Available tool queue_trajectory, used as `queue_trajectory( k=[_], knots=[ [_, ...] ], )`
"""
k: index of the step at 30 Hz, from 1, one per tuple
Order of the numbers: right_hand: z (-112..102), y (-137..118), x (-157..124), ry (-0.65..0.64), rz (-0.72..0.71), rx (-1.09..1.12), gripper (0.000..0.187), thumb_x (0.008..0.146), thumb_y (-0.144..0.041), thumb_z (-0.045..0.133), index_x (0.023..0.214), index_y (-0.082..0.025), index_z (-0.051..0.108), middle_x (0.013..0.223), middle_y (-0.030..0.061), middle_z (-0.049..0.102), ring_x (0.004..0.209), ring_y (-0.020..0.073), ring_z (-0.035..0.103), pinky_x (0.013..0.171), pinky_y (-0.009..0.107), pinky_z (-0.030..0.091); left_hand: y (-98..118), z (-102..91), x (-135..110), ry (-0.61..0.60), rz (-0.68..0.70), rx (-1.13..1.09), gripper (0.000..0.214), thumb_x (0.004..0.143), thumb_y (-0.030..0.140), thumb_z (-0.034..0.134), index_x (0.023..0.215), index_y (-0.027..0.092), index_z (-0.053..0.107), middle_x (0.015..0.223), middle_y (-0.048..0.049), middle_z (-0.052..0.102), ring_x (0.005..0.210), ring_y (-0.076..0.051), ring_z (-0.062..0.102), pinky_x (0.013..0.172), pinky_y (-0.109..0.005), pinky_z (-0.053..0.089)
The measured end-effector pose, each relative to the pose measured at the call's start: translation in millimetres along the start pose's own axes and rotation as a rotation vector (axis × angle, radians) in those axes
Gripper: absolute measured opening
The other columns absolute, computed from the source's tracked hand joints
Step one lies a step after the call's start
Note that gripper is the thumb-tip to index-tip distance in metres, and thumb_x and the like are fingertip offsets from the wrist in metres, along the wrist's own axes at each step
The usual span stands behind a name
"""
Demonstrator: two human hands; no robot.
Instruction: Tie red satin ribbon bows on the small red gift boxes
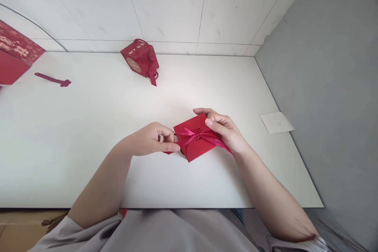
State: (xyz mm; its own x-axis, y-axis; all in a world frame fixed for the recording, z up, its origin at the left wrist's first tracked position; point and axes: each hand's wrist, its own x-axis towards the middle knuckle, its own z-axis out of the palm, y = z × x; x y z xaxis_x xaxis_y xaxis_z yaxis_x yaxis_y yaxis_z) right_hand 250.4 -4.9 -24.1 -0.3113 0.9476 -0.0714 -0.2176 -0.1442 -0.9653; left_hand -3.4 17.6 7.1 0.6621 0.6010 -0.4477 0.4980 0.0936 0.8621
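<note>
A small red gift box (193, 147) lies on the white table (88, 134) in front of me, with a pink satin ribbon (191, 136) tied across it. My left hand (150, 139) pinches the ribbon's left end between thumb and fingers at the box's left corner. At the box's right side, my right hand (226, 130) is closed on the other ribbon end, which runs under its palm toward the wrist.
A finished red box with handle and ribbon (140, 60) stands at the table's back. A big red carton (14, 53) sits at the far left, a red ribbon strip (53, 80) beside it. A white paper (277, 122) lies by the right edge, next to a grey wall.
</note>
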Motion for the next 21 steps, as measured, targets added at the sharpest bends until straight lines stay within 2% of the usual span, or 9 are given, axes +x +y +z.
queue_trajectory(
  k=[1,3,5,6,7,9,14,21],
  knots=[
    [0.8,-0.5,-0.3,-0.001,-0.003,-0.016,0.037,0.089,-0.038,0.065,0.059,-0.020,0.053,0.131,0.0041,0.058,0.114,0.0248,0.057,0.084,0.036,0.046,0.0,0.6,0.5,0.065,0.023,0.008,0.032,0.080,0.046,0.068,0.070,0.018,0.057,0.069,0.0009,0.058,0.061,-0.011,0.051,0.056,-0.025,0.041],
    [1.3,-1.5,-0.7,0.002,-0.021,-0.037,0.034,0.089,-0.039,0.065,0.062,-0.020,0.056,0.133,0.0040,0.057,0.119,0.0257,0.054,0.086,0.037,0.046,0.4,3.9,3.0,0.334,0.123,0.023,0.029,0.081,0.048,0.066,0.082,0.020,0.057,0.079,-0.0004,0.060,0.070,-0.014,0.056,0.062,-0.028,0.045],
    [0.9,-1.9,-0.9,0.000,-0.037,-0.060,0.032,0.089,-0.039,0.064,0.064,-0.021,0.059,0.133,0.0038,0.057,0.122,0.0258,0.053,0.089,0.038,0.045,1.5,10.7,7.2,0.619,0.265,0.065,0.027,0.084,0.046,0.063,0.098,0.023,0.059,0.102,-0.0039,0.062,0.097,-0.020,0.060,0.082,-0.034,0.049],
    [0.8,-1.9,-1.0,-0.008,-0.038,-0.072,0.030,0.089,-0.039,0.064,0.065,-0.021,0.061,0.134,0.0037,0.056,0.122,0.0256,0.054,0.090,0.038,0.045,2.4,15.5,9.6,0.702,0.329,0.095,0.026,0.085,0.044,0.062,0.103,0.025,0.060,0.115,-0.0051,0.060,0.112,-0.022,0.056,0.094,-0.037,0.046],
    [1.0,-1.6,-1.0,-0.018,-0.035,-0.084,0.029,0.089,-0.039,0.064,0.066,-0.022,0.062,0.134,0.0036,0.056,0.121,0.0252,0.055,0.091,0.039,0.045,3.4,21.0,12.1,0.724,0.380,0.125,0.025,0.086,0.041,0.062,0.106,0.026,0.061,0.125,-0.0054,0.057,0.124,-0.024,0.050,0.104,-0.040,0.041],
    [2.3,-0.6,-1.0,-0.039,-0.031,-0.098,0.027,0.089,-0.040,0.064,0.069,-0.022,0.063,0.134,0.0034,0.055,0.119,0.0243,0.056,0.093,0.039,0.045,5.7,32.7,16.6,0.686,0.432,0.175,0.019,0.086,0.035,0.063,0.103,0.027,0.066,0.137,-0.0048,0.050,0.136,-0.025,0.040,0.114,-0.043,0.032],
    [6.8,1.1,-1.4,-0.066,-0.054,-0.119,0.027,0.091,-0.039,0.062,0.071,-0.022,0.063,0.135,0.0036,0.054,0.126,0.0234,0.051,0.101,0.039,0.041,11.7,51.1,21.6,0.617,0.403,0.245,0.009,0.083,0.032,0.066,0.086,0.023,0.070,0.143,-0.0051,0.045,0.139,-0.029,0.036,0.108,-0.041,0.041],
    [2.5,-2.3,-1.6,-0.059,-0.083,-0.123,0.037,0.088,-0.042,0.064,0.060,-0.020,0.054,0.132,0.0034,0.057,0.128,0.0247,0.049,0.098,0.038,0.043,12.4,49.0,23.3,0.578,0.331,0.229,0.011,0.083,0.031,0.065,0.079,0.021,0.066,0.145,-0.0058,0.045,0.142,-0.031,0.031,0.108,-0.044,0.042]
  ],
)
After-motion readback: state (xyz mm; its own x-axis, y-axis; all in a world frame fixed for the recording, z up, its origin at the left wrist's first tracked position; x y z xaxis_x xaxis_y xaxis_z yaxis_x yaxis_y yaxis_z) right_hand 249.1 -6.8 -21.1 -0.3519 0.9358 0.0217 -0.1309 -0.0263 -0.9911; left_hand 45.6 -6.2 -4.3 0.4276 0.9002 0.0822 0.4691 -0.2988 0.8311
